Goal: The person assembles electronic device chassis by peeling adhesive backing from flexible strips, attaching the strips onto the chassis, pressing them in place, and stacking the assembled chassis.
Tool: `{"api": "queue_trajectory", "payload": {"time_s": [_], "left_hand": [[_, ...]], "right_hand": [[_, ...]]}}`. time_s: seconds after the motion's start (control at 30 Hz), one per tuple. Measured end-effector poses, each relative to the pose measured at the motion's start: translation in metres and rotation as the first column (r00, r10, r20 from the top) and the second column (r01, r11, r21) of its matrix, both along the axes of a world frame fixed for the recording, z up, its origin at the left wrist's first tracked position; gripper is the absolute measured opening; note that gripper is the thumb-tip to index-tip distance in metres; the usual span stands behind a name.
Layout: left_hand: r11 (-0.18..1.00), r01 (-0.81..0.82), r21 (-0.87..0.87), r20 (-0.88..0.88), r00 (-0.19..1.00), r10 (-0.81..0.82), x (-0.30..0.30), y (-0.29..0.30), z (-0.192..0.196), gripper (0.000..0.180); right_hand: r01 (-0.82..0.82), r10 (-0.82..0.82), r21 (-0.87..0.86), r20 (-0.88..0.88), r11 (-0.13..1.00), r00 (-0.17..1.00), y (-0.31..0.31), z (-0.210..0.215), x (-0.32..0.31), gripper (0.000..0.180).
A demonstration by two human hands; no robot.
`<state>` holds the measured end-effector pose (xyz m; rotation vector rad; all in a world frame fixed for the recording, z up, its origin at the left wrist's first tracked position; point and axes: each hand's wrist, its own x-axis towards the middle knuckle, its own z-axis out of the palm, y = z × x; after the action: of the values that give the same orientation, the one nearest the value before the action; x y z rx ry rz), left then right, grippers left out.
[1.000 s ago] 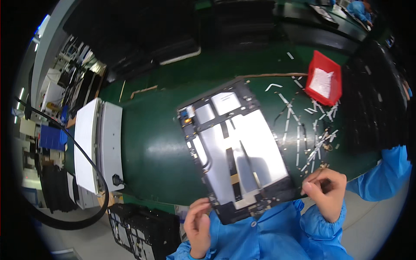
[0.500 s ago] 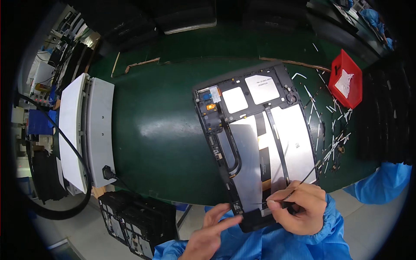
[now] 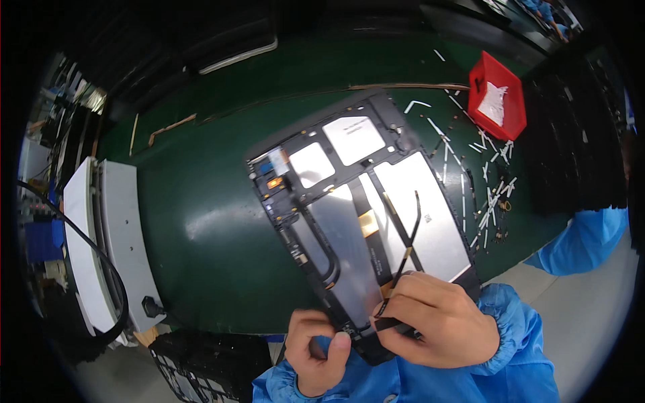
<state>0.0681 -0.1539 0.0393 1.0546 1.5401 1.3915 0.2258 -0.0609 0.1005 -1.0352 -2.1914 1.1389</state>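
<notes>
Dark green bench mat (image 3: 201, 221) under dim factory surroundings, white grey box unit (image 3: 101, 235) with black cable (image 3: 87, 248) at left, red tray (image 3: 498, 101) of white bits far right, scattered white strips (image 3: 490, 195) just near of it, dark equipment along far edge. Opened tablet back frame (image 3: 363, 208) lying flat centre, near end overhanging bench edge toward body, silver panels and black flex cables exposed. Left hand (image 3: 319, 349) clenched round near left corner of frame, thumb pressed on edge, steadying. Right hand (image 3: 440, 322) pinched on near end of thin black flex strip (image 3: 403, 258), strip lifted off the panel and rising toward far right, partly peeled. Blue sleeves (image 3: 510, 349) both arms; second blue sleeve (image 3: 581, 238) at right edge, likely another worker, hand not visible. Risk: pulling strip too fast or at a steep angle likely to tear or crease flex, or yank connector near gold tab (image 3: 368, 223); overhanging frame could tip or slide if left grip loosens. Versus half a second ago: frame rotated a bit, long axis leaning more to far left, view shifted so red tray sits further from frame; left hand, then open and reaching, now gripping frame corner; strip raised more clearly from panel.
</notes>
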Motion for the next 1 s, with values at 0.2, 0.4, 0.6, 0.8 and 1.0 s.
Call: {"api": "queue_trajectory", "payload": {"time_s": [0.2, 0.4, 0.6, 0.8, 1.0], "left_hand": [[0.994, 0.102, 0.028, -0.08, 0.992, -0.1, -0.002, 0.005, -0.003, 0.029], [1.0, 0.015, 0.005, 0.004, 1.0, -0.015, -0.001, 0.0, -0.007, 0.027], [0.999, 0.045, 0.017, 0.005, 0.999, -0.046, 0.0, 0.001, -0.004, 0.028], [0.999, 0.051, 0.007, -0.127, 0.991, -0.05, 0.001, 0.001, 0.004, 0.021], [0.98, 0.194, -0.03, -0.04, 0.98, -0.195, -0.016, 0.01, 0.002, 0.021]], "right_hand": [[-0.076, 0.074, 0.022, 0.095, 0.997, 0.993, -0.002, 0.002, 0.002, 0.019], [-0.124, 0.124, -0.01, 0.151, 0.992, 0.981, 0.001, 0.008, -0.002, 0.021], [-0.108, 0.101, 0.028, 0.193, 0.994, 0.976, -0.005, 0.007, -0.008, 0.024], [-0.1, 0.093, 0.035, 0.162, 0.994, 0.982, -0.007, 0.007, -0.005, 0.03], [-0.149, 0.1, 0.208, 0.229, 0.967, 0.968, -0.01, 0.003, -0.003, 0.029]]}}
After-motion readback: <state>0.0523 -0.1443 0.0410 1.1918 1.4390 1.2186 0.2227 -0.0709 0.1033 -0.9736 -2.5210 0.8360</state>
